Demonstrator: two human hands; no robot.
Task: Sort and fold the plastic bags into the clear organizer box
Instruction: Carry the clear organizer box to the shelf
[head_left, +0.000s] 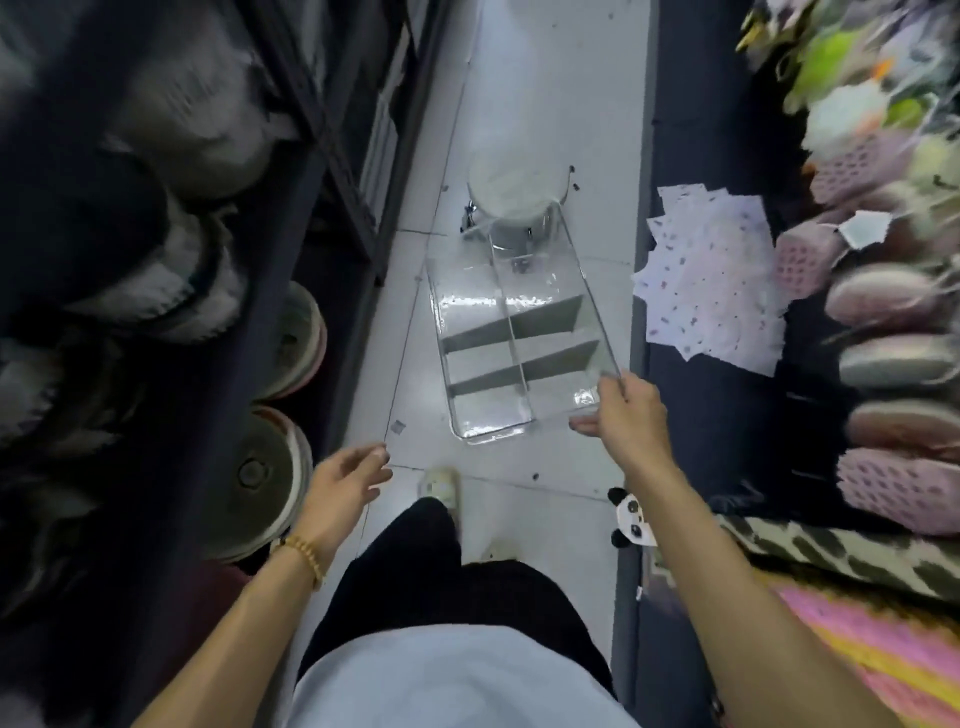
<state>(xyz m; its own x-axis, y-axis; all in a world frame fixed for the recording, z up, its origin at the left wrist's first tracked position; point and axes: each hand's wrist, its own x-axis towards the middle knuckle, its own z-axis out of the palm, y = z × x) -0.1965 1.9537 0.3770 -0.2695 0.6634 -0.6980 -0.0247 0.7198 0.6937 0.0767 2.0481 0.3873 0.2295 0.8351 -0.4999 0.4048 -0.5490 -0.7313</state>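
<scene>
Clear organizer box (511, 332): divided into compartments, held tilted above the aisle floor (545, 130).
Plastic bags (711, 291): loose patterned pile at the left edge of the dark shelf (727, 431).
Right hand (631, 415): grips the box's near right corner.
Left hand (348, 475): loosely spread, holding nothing, apart from the box.

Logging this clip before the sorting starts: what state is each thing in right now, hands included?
Box: held up over the floor by its near right corner, tilted, compartments look empty.
Right hand: grips the box corner.
Left hand: open, holds nothing.
Bags: flat loose pile on the dark surface at right, not yet sorted.
Stool: stands on the floor beyond the box.
</scene>
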